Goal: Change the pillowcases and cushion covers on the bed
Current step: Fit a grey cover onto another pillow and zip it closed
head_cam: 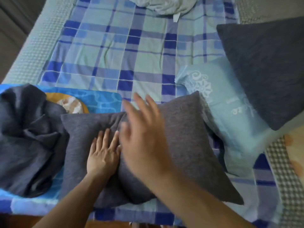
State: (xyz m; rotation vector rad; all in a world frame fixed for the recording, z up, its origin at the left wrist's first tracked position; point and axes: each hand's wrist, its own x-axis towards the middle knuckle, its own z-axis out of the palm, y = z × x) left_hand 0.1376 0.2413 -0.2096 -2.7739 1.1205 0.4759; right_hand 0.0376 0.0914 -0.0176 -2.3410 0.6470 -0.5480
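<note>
Left hand (pixel 103 155) lies flat, fingers straight, pressing the grey cushion (pixel 189 137) at the near edge of the bed (pixel 115 51); right hand (pixel 144 134), blurred, fingers spread and released, hovers over the same cushion; crumpled dark cover (pixel 28 139) lies just left; light blue pillow (pixel 218 109) beside it on the right; second dark cushion (pixel 266 66) farther right; pale bundled cloth (pixel 161 5) at the far end.

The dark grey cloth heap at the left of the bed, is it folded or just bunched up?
Bunched up. The dark grey cloth lies in a crumpled heap with irregular creases and no flat layers or squared edges.
</note>
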